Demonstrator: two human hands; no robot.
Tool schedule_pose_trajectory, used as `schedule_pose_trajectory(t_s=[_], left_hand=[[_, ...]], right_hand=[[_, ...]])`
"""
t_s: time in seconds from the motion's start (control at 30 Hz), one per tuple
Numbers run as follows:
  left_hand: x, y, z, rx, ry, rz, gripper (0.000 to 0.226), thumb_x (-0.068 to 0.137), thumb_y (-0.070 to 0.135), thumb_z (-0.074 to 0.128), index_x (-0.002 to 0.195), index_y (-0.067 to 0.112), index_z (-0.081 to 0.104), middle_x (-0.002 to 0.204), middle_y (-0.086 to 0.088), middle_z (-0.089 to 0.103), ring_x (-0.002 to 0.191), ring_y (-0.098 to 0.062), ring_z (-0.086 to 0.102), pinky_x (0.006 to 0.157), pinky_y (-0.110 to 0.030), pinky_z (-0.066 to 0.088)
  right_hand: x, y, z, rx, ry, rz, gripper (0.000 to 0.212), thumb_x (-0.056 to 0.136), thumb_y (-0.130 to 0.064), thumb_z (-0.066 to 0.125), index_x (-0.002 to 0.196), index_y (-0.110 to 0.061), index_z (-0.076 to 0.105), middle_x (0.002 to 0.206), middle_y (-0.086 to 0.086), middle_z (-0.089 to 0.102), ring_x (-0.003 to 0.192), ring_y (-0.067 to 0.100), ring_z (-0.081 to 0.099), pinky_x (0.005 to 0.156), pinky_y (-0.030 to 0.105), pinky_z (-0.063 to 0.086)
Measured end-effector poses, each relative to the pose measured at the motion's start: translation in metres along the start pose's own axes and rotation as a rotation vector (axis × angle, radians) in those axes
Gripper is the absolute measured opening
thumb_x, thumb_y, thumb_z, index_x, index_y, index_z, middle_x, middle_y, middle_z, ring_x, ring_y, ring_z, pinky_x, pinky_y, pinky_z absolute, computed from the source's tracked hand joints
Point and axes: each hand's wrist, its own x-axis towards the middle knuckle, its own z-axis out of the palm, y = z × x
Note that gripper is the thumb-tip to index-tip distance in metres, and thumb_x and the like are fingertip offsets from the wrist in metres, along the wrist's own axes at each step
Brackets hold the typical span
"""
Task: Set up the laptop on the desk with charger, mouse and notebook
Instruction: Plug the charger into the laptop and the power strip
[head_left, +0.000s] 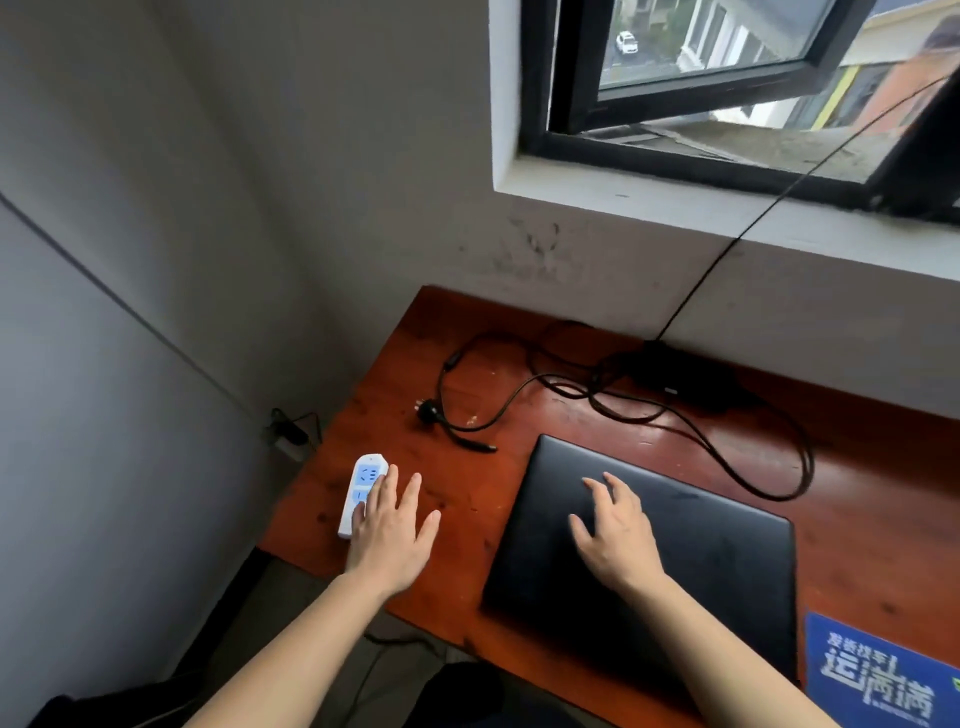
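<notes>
Resting flat on the closed laptop (727, 551), the right hand (615, 535) has its fingers spread and holds nothing, probably steadying the lid or getting ready to lift it; the left hand (389, 530) is also spread with straight fingers, its outer fingers lying over the near end of a white power strip (366, 486) at the desk's left edge, gripping nothing; I judge it is lining the strip up so the charger can reach it.

The laptop lies shut, slim, matte black and rectangular, in the middle of the desk (857, 467), a red-brown wooden top with a glossy, scuffed finish; the charger's dark brick (680, 379) sits behind it near the wall, and its thin rubbery cable (808, 467) runs in loose loops across the wood; the pronged plug (428, 410) and the barrel tip (480, 447) lie unconnected between strip and laptop, within easy reach for plugging in.

A blue printed item (878, 670), flat and glossy, perhaps the notebook, lies just beside the laptop's near right corner; no mouse shows.
</notes>
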Motion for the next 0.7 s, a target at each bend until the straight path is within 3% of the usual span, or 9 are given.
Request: schedule_pose_trajectory(t_s=[0.23,0.33,0.5,0.6,0.7], left_hand=[[0.080,-0.018,0.013,-0.004,-0.217,0.161,0.072,0.097,0.058,0.036,0.157,0.027,0.011,0.166,-0.003,0.000,0.152,-0.023,-0.002,0.120,-0.048,0.013],[0.111,-0.009,0.014,0.034,-0.257,0.319,0.066,0.098,0.049,0.040,0.156,0.026,0.019,0.165,0.000,0.012,0.151,-0.021,0.006,0.120,-0.044,0.016],[0.149,0.018,0.021,0.183,-0.119,0.486,0.061,0.096,0.025,0.045,0.154,0.021,0.026,0.157,-0.006,0.031,0.144,-0.026,0.025,0.114,-0.042,0.027],[0.160,0.029,0.027,0.254,-0.092,0.486,0.056,0.094,0.018,0.049,0.149,0.019,0.038,0.147,-0.007,0.043,0.133,-0.027,0.039,0.105,-0.041,0.036],[0.167,0.032,0.031,0.198,-0.012,0.490,0.041,0.092,0.010,0.056,0.132,0.020,0.060,0.122,-0.007,0.060,0.111,-0.029,0.053,0.087,-0.041,0.044]], right_hand=[[0.049,-0.042,0.017,-0.117,-0.079,0.034,0.067,0.095,-0.043,0.054,0.154,-0.019,0.032,0.163,0.013,0.025,0.150,0.028,0.021,0.118,0.041,0.026],[0.056,-0.040,0.020,-0.185,-0.168,0.067,0.090,0.088,-0.060,0.055,0.160,-0.028,0.011,0.167,0.012,0.011,0.153,0.030,0.009,0.122,0.047,0.014],[0.064,-0.026,0.023,-0.272,-0.341,0.066,0.130,0.063,-0.087,0.057,0.150,-0.041,-0.030,0.163,0.008,-0.032,0.150,0.037,-0.026,0.117,0.061,-0.011],[0.064,-0.011,0.023,-0.320,-0.389,0.038,0.142,0.055,-0.092,0.058,0.144,-0.037,-0.039,0.155,0.007,-0.045,0.144,0.036,-0.038,0.115,0.063,-0.014],[0.062,0.001,0.026,-0.320,-0.433,0.023,0.147,0.049,-0.098,0.053,0.143,-0.036,-0.042,0.147,0.004,-0.056,0.137,0.032,-0.049,0.113,0.063,-0.020]])
